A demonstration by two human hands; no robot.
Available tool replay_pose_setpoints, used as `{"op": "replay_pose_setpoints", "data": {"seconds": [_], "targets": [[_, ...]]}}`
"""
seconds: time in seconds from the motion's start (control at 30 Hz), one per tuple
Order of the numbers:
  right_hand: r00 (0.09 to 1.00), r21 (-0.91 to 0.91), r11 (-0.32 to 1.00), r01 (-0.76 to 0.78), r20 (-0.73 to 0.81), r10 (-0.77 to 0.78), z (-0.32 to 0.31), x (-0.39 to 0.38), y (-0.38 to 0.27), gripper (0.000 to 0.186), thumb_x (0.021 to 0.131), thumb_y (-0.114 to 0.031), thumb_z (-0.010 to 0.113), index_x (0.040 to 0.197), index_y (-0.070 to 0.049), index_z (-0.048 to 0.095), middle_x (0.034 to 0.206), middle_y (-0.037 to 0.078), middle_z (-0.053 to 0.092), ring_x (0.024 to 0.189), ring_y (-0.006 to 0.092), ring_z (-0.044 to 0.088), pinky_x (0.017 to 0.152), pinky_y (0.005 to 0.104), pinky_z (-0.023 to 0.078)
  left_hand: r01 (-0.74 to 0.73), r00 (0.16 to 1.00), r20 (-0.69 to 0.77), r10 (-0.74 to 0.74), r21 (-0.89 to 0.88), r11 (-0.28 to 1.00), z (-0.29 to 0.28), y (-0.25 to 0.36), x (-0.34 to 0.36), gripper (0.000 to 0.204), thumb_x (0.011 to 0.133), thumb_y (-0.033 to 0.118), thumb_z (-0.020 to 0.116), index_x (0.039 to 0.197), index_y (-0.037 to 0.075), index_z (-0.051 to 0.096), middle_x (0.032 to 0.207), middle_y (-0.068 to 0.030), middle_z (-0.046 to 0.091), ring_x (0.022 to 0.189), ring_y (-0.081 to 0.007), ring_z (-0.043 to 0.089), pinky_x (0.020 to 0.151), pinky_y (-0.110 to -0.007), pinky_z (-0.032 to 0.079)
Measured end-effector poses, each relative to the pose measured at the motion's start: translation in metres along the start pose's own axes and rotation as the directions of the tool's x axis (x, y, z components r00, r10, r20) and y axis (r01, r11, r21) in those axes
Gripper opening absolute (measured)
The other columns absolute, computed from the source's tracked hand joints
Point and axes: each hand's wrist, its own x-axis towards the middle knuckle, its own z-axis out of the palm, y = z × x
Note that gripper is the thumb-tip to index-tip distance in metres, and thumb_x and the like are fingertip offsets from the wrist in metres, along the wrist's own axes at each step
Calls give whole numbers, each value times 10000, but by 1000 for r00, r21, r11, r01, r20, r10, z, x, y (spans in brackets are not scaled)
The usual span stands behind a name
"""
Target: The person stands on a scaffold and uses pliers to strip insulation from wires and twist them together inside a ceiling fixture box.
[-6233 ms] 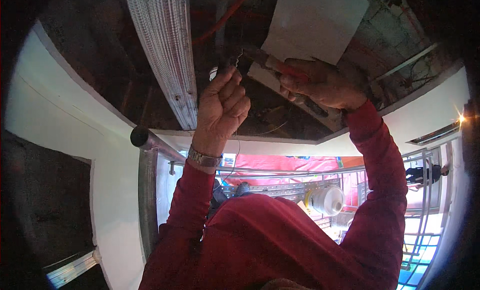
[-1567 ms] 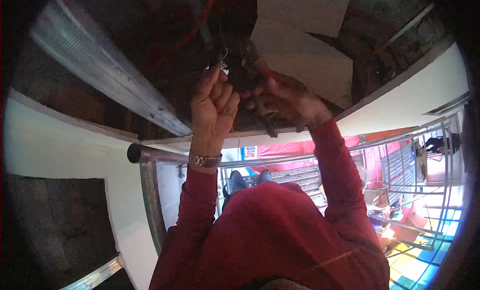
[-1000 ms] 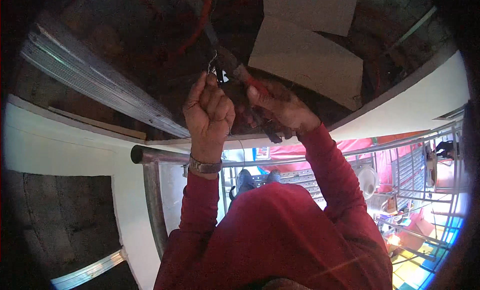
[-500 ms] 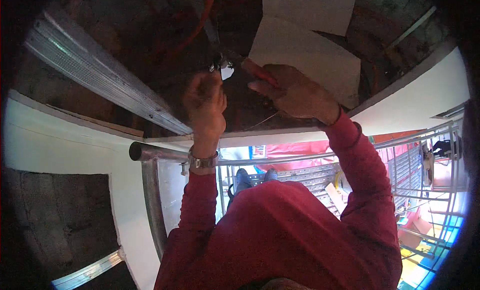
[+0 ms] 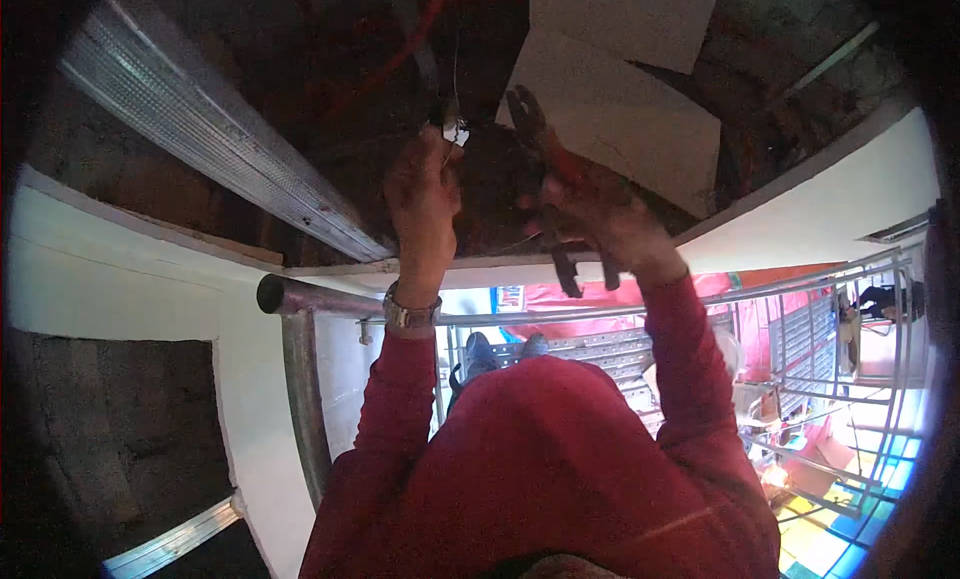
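Observation:
My left hand (image 5: 423,199) is closed at a thin wire (image 5: 455,79) by a small dark piece (image 5: 440,114) up in the dim ceiling opening, with a small bright white patch just behind; its fingertips are partly shadowed. My right hand (image 5: 620,219) grips a red-handled tool (image 5: 560,159), apparently pliers, whose dark jaws (image 5: 525,109) point upward to the right of the wire, apart from it. A dark metal piece (image 5: 570,274) hangs below that hand; I cannot make out what it is. Light boards (image 5: 620,109) lie inside the opening behind the tool.
A ribbed metal channel (image 5: 220,129) crosses the opening on the left. A steel pipe (image 5: 300,369) stands beside the white ceiling edge (image 5: 820,189). Below are scaffold rails (image 5: 820,379), a perforated platform (image 5: 610,349) under my feet, pink sheeting (image 5: 610,297) and a dark-clothed figure (image 5: 880,301) far right.
Since half a second ago my right hand has dropped slightly, and the tool has swung upright and away from the wire. My left hand stays raised at the wire, shifted slightly right.

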Motion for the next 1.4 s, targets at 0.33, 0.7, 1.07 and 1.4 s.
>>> {"op": "replay_pose_setpoints", "data": {"seconds": [0.33, 0.7, 1.07, 1.4], "targets": [[998, -19, 1000, -4, -64, 3, 28, -40, 10, 439, 965, -299, 733, 1302, -43, 618, 927, 60, 664, 795, 154, 583, 744, 303, 497, 641, 742, 660, -117, -648, 412, -2, 16, 8, 445, 1097, 321, 454, 1374, -7, 572, 561, 69, 385, 448, -35, 293, 439, -217, 266], [936, 162, 966, 204, -321, -144, 72, -38, 44, 327, 889, -166, 820, 1049, -47, 561, 860, -14, 569, 748, 90, 549, 663, 255, 480, 625, 744, 664, -69, -657, 422, 42, 19, 25, 230, 1044, 284, 612, 1124, 74, 661, 873, -45, 617, 557, -58, 468, 519, -206, 358], [914, 381, 883, 276, -387, -119, 61, -38, 42, 285, 918, -106, 781, 1052, -53, 535, 893, 6, 585, 854, 115, 644, 766, 321, 610, 155, 945, 321, -62, -271, 950, 29, 29, -1, 222, 1006, 310, 688, 1081, 104, 652, 678, 43, 515, 501, -7, 348, 439, -203, 261], [938, 45, 968, 248, -262, -228, 45, -45, 45, 270, 958, -182, 720, 1150, -39, 594, 975, 41, 610, 861, 137, 559, 771, 282, 480, -122, 990, 94, 103, 234, 965, 28, 9, -1, 280, 993, 352, 697, 1088, 90, 659, 722, 34, 549, 583, -14, 410, 508, -231, 319]]}}
